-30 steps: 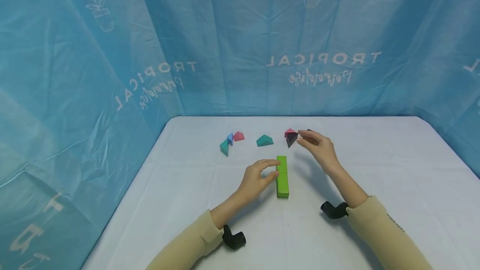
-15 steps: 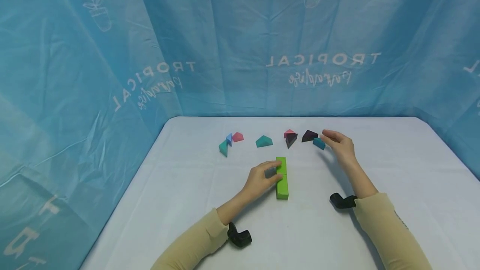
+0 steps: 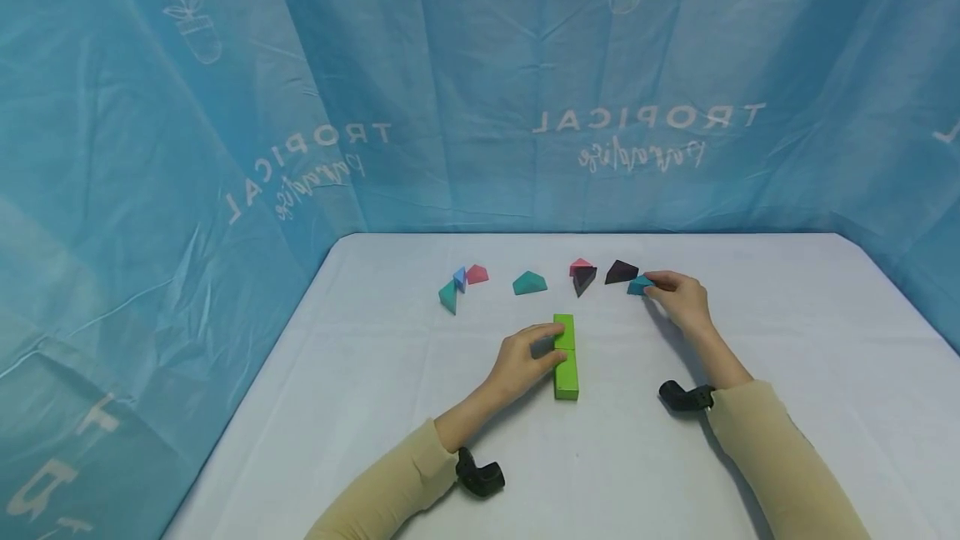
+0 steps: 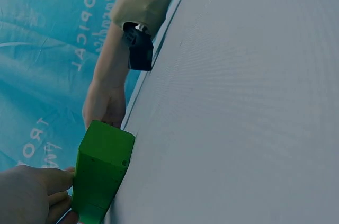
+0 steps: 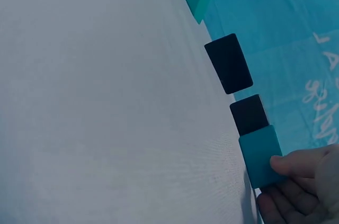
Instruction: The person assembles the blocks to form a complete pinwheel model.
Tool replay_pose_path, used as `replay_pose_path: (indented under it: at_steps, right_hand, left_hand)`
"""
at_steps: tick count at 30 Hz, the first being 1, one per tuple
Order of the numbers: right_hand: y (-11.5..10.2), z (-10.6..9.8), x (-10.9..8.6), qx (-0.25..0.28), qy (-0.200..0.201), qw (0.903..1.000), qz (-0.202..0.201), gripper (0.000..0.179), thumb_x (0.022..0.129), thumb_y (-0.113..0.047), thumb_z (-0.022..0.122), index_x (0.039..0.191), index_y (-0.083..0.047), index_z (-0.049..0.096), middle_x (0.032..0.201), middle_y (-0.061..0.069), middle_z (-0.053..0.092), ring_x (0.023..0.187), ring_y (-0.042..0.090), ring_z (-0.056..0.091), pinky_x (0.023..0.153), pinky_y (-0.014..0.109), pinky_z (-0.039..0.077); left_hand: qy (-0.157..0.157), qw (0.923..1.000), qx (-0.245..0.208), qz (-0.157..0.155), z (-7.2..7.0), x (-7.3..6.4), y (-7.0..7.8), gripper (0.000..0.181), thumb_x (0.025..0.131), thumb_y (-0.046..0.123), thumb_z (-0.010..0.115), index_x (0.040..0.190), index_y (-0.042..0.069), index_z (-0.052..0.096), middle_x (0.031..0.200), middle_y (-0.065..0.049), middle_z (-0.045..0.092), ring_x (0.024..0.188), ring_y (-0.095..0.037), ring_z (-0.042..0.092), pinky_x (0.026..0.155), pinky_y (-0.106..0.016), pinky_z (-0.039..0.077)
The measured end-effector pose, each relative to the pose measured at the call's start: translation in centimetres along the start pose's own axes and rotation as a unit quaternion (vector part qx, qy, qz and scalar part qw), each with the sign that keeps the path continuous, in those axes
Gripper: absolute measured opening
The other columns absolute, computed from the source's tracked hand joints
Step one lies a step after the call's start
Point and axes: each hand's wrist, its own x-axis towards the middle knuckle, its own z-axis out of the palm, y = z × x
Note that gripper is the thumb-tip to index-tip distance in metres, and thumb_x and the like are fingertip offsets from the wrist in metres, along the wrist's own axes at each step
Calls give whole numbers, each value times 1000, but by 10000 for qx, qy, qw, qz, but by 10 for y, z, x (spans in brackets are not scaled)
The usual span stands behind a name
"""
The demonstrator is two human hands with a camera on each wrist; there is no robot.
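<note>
Two bright green blocks lie end to end in a row at mid-table, a front block [image 3: 566,382] and a rear one [image 3: 564,322]. My left hand [image 3: 513,367] is at their left side, its thumb and index finger apart and touching the green surface near the seam. In the left wrist view the fingers meet the side of the green block [image 4: 103,166]. Farther back on the right, my right hand [image 3: 681,304] pinches a teal-blue wedge-shaped block [image 3: 637,285] between thumb and fingers. The right wrist view has the thumb on the block's flat face [image 5: 258,152].
Beside the teal-blue block sits a black block [image 3: 621,272]. Farther left are another black block [image 3: 582,280], a pink one [image 3: 580,263], a green-teal one [image 3: 530,282], and a group with teal [image 3: 448,297], blue [image 3: 460,278] and red [image 3: 477,274] blocks. A blue curtain [image 3: 480,107] hangs behind the white table.
My right hand has moved right from beside the black blocks to the teal-blue block, which it now grips and has turned slightly. My left hand has shifted a little right onto the green blocks.
</note>
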Motion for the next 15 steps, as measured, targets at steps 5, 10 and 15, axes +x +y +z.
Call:
replay_pose_path:
  at_steps: [5, 10, 15]
  right_hand:
    - [0, 0, 3, -84, -246, 9996, -122, 42, 93, -23, 60, 129, 0, 56, 122, 23, 58, 112, 39, 54, 91, 51, 44]
    - [-3, 4, 4, -262, -328, 9987, -286, 60, 87, -43, 65, 128, -1, 55, 123, 23, 57, 110, 38, 54, 92, 53, 43]
    - [-3, 8, 6, -513, -152, 9973, -511, 53, 88, -38, 66, 122, 2, 57, 118, 23, 59, 103, 37, 57, 87, 51, 46]
  left_hand:
    - [-4, 10000, -34, 11, 0, 0, 0, 41, 85, 15, 71, 124, 5, 62, 125, -6, 60, 121, -18, 51, 102, -30, 39]
    - [6, 10000, -12, 21, 0, 0, 0, 40, 85, 14, 71, 123, 5, 62, 124, -7, 61, 121, -18, 51, 102, -30, 39]
    - [-2, 10000, -15, -20, 0, 0, 0, 40, 85, 13, 71, 124, 6, 62, 125, -6, 60, 121, -17, 50, 102, -30, 38]
